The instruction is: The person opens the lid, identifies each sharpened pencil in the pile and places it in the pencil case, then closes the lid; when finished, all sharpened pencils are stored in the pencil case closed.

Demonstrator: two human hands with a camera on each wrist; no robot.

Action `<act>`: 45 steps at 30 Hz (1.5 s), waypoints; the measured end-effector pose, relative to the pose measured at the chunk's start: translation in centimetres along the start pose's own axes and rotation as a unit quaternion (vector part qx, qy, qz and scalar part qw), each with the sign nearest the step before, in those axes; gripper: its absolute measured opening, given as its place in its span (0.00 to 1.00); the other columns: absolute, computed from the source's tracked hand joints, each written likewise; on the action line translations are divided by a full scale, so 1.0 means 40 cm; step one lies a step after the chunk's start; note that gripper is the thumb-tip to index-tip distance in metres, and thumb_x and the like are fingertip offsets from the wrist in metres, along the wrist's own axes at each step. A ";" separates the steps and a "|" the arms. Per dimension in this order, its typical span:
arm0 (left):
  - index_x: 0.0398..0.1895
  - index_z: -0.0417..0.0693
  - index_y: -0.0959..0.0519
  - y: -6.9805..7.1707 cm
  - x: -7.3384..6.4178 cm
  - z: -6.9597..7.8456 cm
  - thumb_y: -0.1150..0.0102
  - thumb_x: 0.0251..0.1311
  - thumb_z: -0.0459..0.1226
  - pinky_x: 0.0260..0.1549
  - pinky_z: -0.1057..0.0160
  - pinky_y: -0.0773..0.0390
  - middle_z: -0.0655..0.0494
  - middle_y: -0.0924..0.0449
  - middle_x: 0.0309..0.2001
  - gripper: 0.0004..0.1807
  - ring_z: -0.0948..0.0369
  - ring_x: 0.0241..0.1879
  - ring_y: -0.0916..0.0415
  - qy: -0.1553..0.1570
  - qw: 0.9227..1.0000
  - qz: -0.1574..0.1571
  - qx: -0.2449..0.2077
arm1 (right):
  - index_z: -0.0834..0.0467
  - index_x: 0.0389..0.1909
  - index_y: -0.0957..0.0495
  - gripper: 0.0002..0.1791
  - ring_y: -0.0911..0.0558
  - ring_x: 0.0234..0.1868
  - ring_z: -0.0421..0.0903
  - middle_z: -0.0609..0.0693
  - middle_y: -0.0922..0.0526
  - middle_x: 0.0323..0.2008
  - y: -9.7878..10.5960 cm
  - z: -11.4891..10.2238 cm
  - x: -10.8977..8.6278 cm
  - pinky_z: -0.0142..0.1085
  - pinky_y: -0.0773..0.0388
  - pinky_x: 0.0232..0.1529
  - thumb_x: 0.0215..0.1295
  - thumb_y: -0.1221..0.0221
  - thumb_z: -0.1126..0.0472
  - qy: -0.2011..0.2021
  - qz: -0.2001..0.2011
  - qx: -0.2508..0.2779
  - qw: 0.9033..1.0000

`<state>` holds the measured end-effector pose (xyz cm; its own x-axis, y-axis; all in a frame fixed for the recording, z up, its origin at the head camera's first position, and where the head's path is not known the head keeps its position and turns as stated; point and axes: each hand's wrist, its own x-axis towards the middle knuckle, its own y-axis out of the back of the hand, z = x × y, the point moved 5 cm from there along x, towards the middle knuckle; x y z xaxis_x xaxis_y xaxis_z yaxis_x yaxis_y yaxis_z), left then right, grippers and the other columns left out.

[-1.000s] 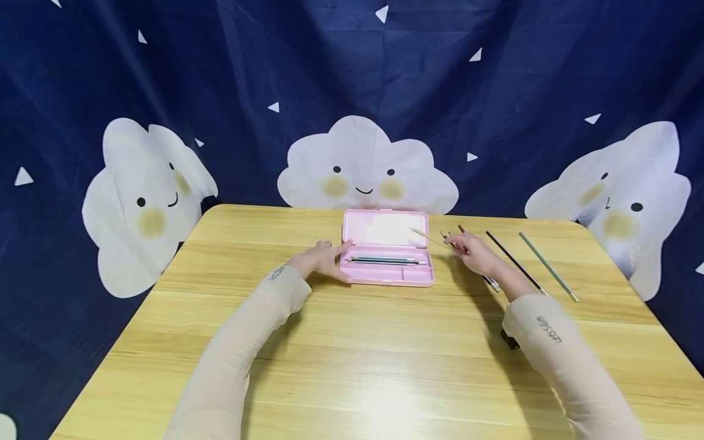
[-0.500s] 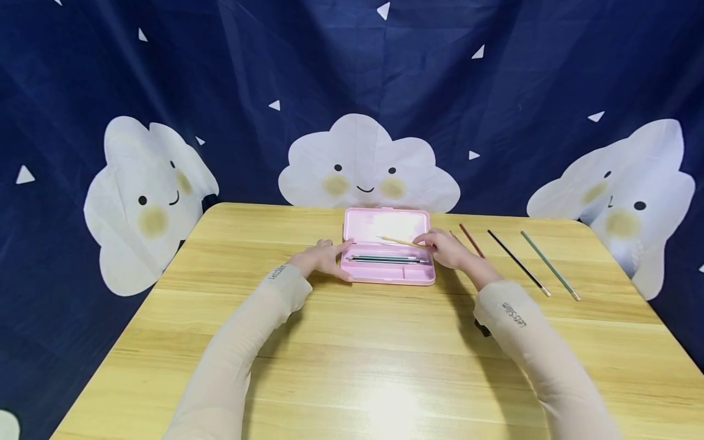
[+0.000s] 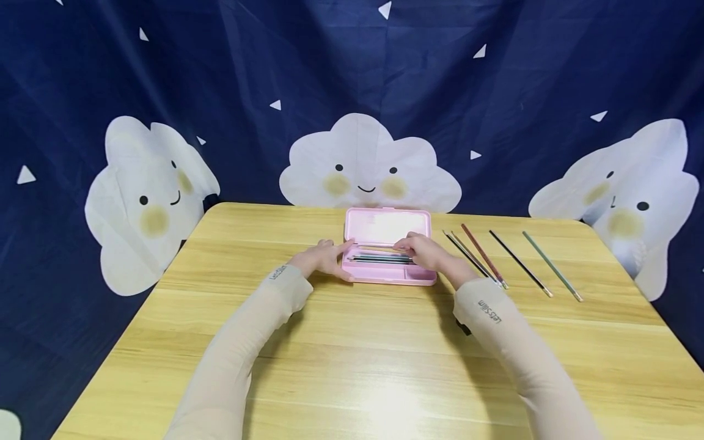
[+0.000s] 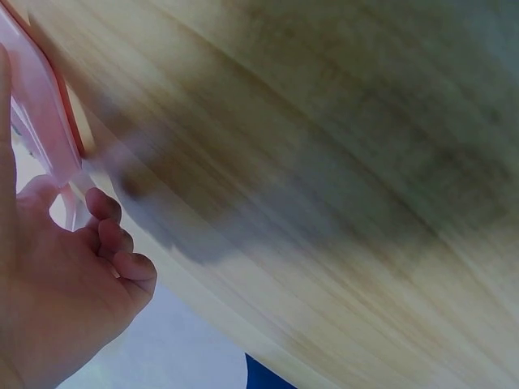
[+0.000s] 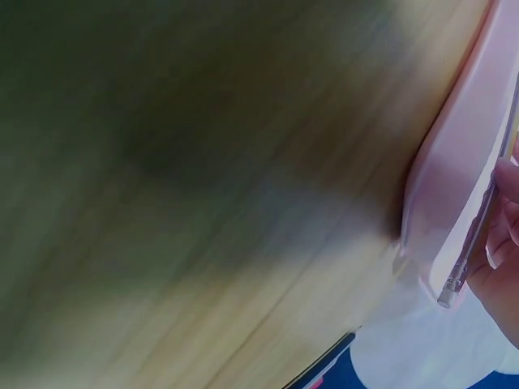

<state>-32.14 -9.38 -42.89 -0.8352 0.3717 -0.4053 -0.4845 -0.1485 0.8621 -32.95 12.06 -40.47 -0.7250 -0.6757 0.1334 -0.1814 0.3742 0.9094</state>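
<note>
An open pink pencil case (image 3: 379, 279) lies near the table's far edge, its lid (image 3: 385, 226) tipped back. Thumb and forefinger of my left hand (image 3: 321, 258) grip the case's left end; in the left wrist view the other fingers are curled beside it. My right hand (image 3: 428, 252) pinches a yellow pencil (image 3: 376, 248) and holds it level in the case's rear part, by the hinge. The pencil's eraser end (image 5: 452, 293) sticks out past the fingers in the right wrist view. Several dark and green pencils (image 3: 379, 260) lie in the case's long compartment.
Right of the case, dark pencils (image 3: 467, 253) lie close beside a reddish-brown pencil (image 3: 484, 255). Farther right are a black pencil (image 3: 519, 263) and a green pencil (image 3: 552, 266), set apart. A blue curtain (image 3: 385, 73) with clouds hangs behind the wooden table (image 3: 352, 354).
My right hand has carried the yellow pencil leftward from the loose pencils and lowered it into the case, turning it level. The left hand has stayed at the case's left end.
</note>
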 end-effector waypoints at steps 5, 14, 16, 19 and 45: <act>0.71 0.68 0.60 0.000 0.001 0.000 0.38 0.39 0.65 0.59 0.41 0.45 0.34 0.56 0.69 0.58 0.45 0.68 0.58 0.004 1.000 -0.002 0.001 | 0.65 0.43 0.20 0.18 0.26 0.33 0.49 0.55 0.23 0.29 -0.017 -0.016 0.022 0.41 0.26 0.44 0.53 0.50 0.81 0.016 -0.005 -0.005 1.000; 0.71 0.67 0.60 0.000 0.001 0.008 0.38 0.39 0.65 0.59 0.41 0.45 0.33 0.57 0.68 0.58 0.44 0.68 0.58 -0.004 1.000 -0.002 -0.001 | 0.63 0.44 0.20 0.17 0.24 0.37 0.49 0.53 0.23 0.31 -0.036 -0.005 0.038 0.42 0.27 0.49 0.56 0.49 0.78 -0.019 -0.022 -0.016 0.999; 0.71 0.68 0.60 0.001 0.001 0.008 0.38 0.39 0.65 0.59 0.41 0.44 0.33 0.56 0.68 0.58 0.44 0.68 0.57 -0.004 1.000 -0.001 -0.002 | 0.63 0.44 0.19 0.17 0.23 0.38 0.49 0.53 0.22 0.32 -0.037 -0.002 0.037 0.42 0.27 0.49 0.57 0.49 0.77 -0.024 -0.022 -0.016 0.999; 0.71 0.69 0.61 0.001 -0.001 0.004 0.38 0.39 0.65 0.60 0.41 0.47 0.34 0.57 0.69 0.58 0.44 0.68 0.59 0.004 1.000 -0.003 -0.012 | 0.62 0.44 0.19 0.17 0.22 0.40 0.50 0.54 0.22 0.33 -0.038 -0.003 0.039 0.42 0.28 0.50 0.57 0.48 0.77 -0.017 -0.021 -0.026 0.999; 0.71 0.68 0.61 -0.002 0.003 -0.002 0.38 0.39 0.65 0.59 0.41 0.44 0.34 0.57 0.69 0.58 0.45 0.68 0.58 0.007 1.000 0.001 -0.003 | 0.67 0.40 0.20 0.12 0.24 0.33 0.50 0.57 0.23 0.30 0.010 0.028 -0.027 0.43 0.26 0.40 0.55 0.45 0.76 -0.017 0.037 0.000 0.999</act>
<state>-32.22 -9.39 -43.01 -0.8392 0.3588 -0.4087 -0.4849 -0.1535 0.8610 -32.97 13.64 -40.69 -0.7589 -0.6240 0.1863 -0.1263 0.4216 0.8979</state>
